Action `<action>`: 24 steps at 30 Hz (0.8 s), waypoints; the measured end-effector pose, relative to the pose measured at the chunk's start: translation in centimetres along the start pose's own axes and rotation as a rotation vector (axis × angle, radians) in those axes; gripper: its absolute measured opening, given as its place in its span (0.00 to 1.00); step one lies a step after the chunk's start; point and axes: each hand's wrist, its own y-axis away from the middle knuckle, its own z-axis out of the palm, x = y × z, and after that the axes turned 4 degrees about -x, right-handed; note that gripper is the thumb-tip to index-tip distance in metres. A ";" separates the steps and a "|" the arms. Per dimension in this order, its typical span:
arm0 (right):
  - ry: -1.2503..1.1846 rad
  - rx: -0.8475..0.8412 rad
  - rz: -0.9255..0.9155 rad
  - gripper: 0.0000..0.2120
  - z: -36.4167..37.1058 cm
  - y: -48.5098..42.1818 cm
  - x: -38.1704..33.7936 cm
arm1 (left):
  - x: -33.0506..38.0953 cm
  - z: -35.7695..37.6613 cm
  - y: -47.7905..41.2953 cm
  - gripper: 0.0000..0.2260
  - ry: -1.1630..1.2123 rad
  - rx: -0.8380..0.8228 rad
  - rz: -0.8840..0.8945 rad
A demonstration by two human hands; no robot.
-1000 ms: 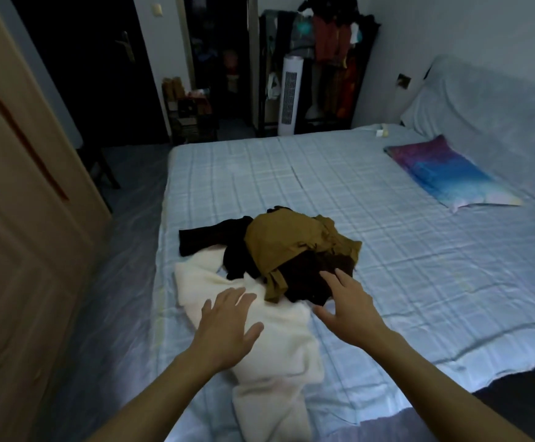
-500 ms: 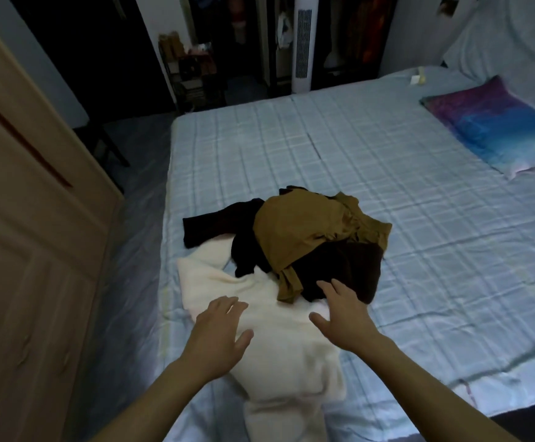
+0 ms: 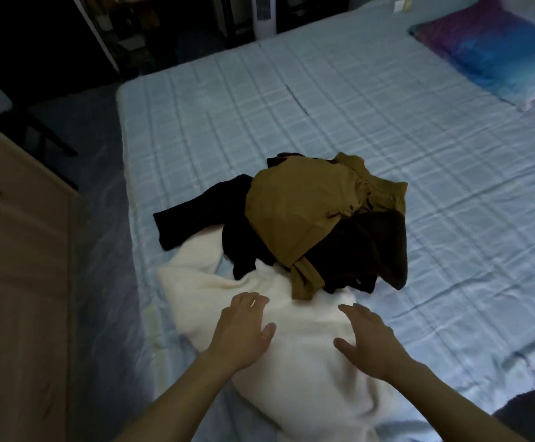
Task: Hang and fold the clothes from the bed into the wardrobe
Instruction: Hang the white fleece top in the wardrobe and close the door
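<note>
Cream garment (image 3: 306, 362), one, under left hand (image 3: 243, 330), right hand (image 3: 371, 342): both spread, holding nothing; one mustard garment (image 3: 294, 215) behind.

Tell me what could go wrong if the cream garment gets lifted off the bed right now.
1. The mustard garment and black garment lie across the far end of the cream garment; lifting it may drag them along or scatter the pile.
2. The left hand and right hand are open over it, with no grip yet; a hasty lift could slip.
3. It lies near the bed's edge, so it might slide to the floor.
</note>
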 end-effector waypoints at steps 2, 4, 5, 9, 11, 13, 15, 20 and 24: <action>-0.047 -0.031 0.033 0.34 1.7 -1.4 0.2 | -1.1 1.0 -1.9 0.26 0.010 -0.028 0.025; -0.068 -0.029 0.074 0.34 3.2 -2.6 0.5 | -1.9 2.3 -3.8 0.26 -0.005 -0.056 0.062; -0.069 -0.025 0.097 0.34 3.9 -3.2 0.7 | -2.1 2.9 -4.8 0.26 -0.025 -0.066 0.078; -0.076 -0.020 0.177 0.33 6.2 -5.6 1.7 | -2.5 4.9 -9.5 0.26 -0.099 -0.116 0.117; -0.082 -0.015 0.195 0.35 7.2 -6.7 2.1 | -2.7 5.7 -11.6 0.27 -0.138 -0.138 0.120; -0.113 0.002 0.207 0.37 8.2 -7.5 2.3 | -3.0 6.6 -13.4 0.28 -0.226 -0.153 0.121; -0.168 0.037 0.222 0.39 9.2 -8.0 2.4 | -3.8 7.6 -14.4 0.31 -0.293 -0.172 0.102; -0.193 0.144 0.240 0.38 11.1 -8.5 2.4 | -5.5 9.5 -15.0 0.35 -0.310 -0.100 0.112; -0.189 0.188 0.249 0.38 12.0 -8.0 2.1 | -6.2 10.0 -14.7 0.36 -0.324 -0.046 0.143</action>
